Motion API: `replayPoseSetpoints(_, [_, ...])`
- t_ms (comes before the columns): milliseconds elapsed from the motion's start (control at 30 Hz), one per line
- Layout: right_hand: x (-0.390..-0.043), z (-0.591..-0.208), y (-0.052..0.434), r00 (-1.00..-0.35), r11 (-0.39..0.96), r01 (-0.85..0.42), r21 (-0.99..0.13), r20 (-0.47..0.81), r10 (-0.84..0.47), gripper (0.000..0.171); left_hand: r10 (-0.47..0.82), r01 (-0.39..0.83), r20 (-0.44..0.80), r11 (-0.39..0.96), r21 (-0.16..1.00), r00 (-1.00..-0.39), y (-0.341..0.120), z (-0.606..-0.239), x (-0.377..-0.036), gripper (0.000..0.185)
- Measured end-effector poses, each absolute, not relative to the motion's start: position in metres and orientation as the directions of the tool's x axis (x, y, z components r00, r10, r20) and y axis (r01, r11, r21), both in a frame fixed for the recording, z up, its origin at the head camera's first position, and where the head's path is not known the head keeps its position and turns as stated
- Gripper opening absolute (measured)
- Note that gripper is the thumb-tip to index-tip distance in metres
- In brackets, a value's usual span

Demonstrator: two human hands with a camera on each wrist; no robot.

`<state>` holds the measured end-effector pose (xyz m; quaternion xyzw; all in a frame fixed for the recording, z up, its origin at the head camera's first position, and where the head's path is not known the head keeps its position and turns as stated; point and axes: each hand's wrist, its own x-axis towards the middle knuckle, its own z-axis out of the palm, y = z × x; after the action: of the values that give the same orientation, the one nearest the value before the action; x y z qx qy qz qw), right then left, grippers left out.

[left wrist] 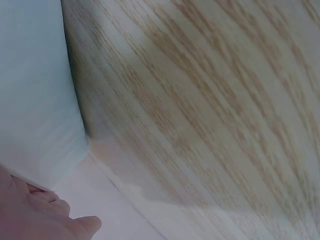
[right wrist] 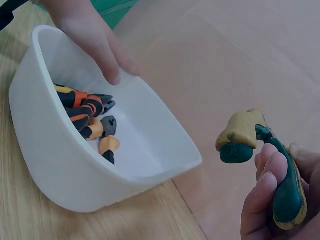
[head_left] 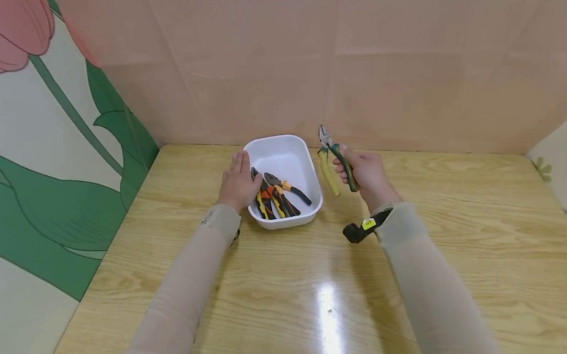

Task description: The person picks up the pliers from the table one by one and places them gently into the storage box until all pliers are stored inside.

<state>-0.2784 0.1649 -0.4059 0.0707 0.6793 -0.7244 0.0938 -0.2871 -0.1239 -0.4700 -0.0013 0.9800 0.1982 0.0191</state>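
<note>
The green-and-yellow pliers (head_left: 332,156) were up in the air just right of the white tub (head_left: 310,171), off the wooden table (head_left: 411,263), nose pointing away toward the pink wall (head_left: 330,59). The right hand (head_left: 363,175) gripped one handle w/ fingers curled round it; the other handle hung free toward the tub, so the handles stood apart. Right forearm came in at a slant from the near right, sleeve to the wrist, a black strap w/ a yellow tag (head_left: 368,224) on it; nothing readable on the tag.

The left hand (head_left: 238,182) lay on the tub's left rim, fingers straight & together, pointing away, holding nothing. Inside the tub, at its near end, lay several pliers w/ orange, yellow & black handles (head_left: 276,195).

The right wrist view showed what the head view didn't: the rounded butt ends of the green-and-yellow handles (right wrist: 240,140), fingertips (right wrist: 267,172) wrapped over one handle, & the left fingers (right wrist: 105,55) draped over the tub's far rim w/ tips inside. The left wrist view was blurred: only tub wall (left wrist: 35,100), table grain & a bit of hand (left wrist: 40,215); grip not shown there.

Left of the tub a flower-print panel (head_left: 29,128) stood.
</note>
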Motion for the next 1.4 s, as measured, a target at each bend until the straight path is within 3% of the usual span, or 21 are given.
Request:
replayPoseSetpoints(633, [-0.276,-0.416,0.128,-0.957,-0.032,0.264,-0.964,-0.258,-0.129,0.044,0.007,-0.005,-0.03,0.92,0.393,-1.0,-0.124,-0.469,-0.285,0.076])
replayPoseSetpoints(1400, [-0.271,-0.427,0.1,-0.948,-0.058,0.294,-0.954,-0.284,-0.142,0.042,0.013,-0.003,-0.038,0.914,0.406,-0.999,-0.126,-0.465,-0.282,0.076])
